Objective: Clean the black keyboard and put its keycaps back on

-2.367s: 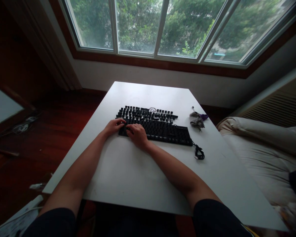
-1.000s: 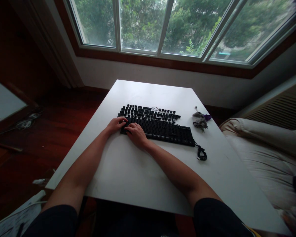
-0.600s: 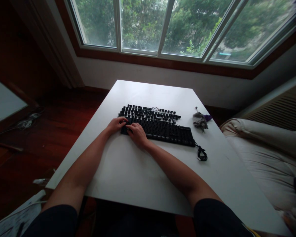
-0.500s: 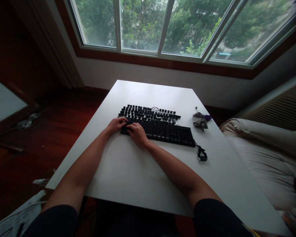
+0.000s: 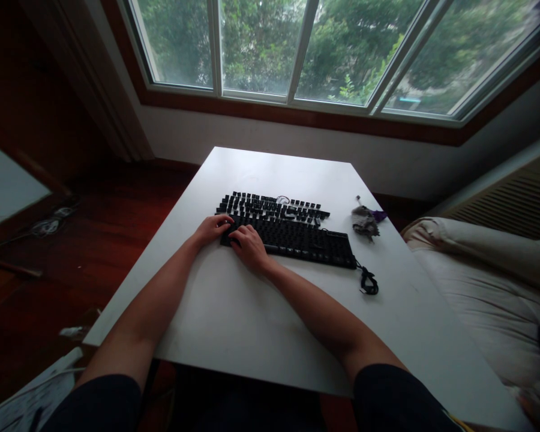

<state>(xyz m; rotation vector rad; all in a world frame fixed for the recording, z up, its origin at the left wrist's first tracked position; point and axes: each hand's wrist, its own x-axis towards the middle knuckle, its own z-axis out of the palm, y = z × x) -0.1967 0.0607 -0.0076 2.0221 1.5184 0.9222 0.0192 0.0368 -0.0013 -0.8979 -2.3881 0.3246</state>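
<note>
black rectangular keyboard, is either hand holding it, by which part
It cannot be told: the left hand and right hand are at the left end of the keyboard.

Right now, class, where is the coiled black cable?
In the head view, the coiled black cable lies right of centre on the white table, by the near right corner of the keyboard, nearer the camera than the grey bundle.

A long black keyboard (image 5: 303, 241) lies flat, slightly slanted, on the white surface (image 5: 234, 324), its far edge just beside rows of loose black keycaps (image 5: 270, 207).
</note>
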